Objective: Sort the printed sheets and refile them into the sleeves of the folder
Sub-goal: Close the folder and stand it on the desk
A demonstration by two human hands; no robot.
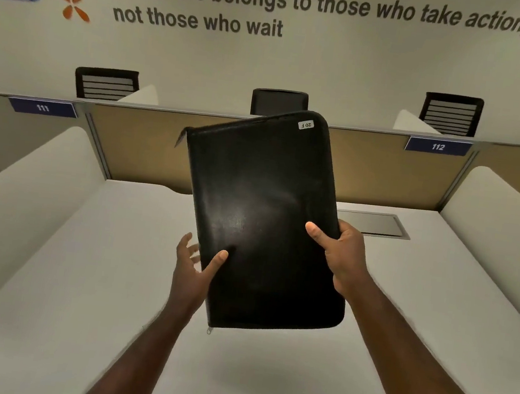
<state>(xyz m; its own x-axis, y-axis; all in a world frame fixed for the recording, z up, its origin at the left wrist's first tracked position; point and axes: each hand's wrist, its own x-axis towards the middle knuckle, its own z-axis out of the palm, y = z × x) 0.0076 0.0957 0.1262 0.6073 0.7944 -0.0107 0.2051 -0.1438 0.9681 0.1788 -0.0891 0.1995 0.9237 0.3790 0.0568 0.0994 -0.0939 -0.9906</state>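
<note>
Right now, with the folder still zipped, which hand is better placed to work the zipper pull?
Probably the left hand. It holds the black folder by its left edge, and the zipper pull hangs at the lower-left corner just below it. The right hand grips the opposite edge, farther away, steadying the folder.

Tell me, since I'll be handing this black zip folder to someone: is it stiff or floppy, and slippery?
The folder, held up off the desk, keeps flat with no sag, so it is probably fairly stiff. Its cover shows a sheen, so it may be somewhat slick. Both hands, left and right, grip its edges, which hints at some weight.
</note>
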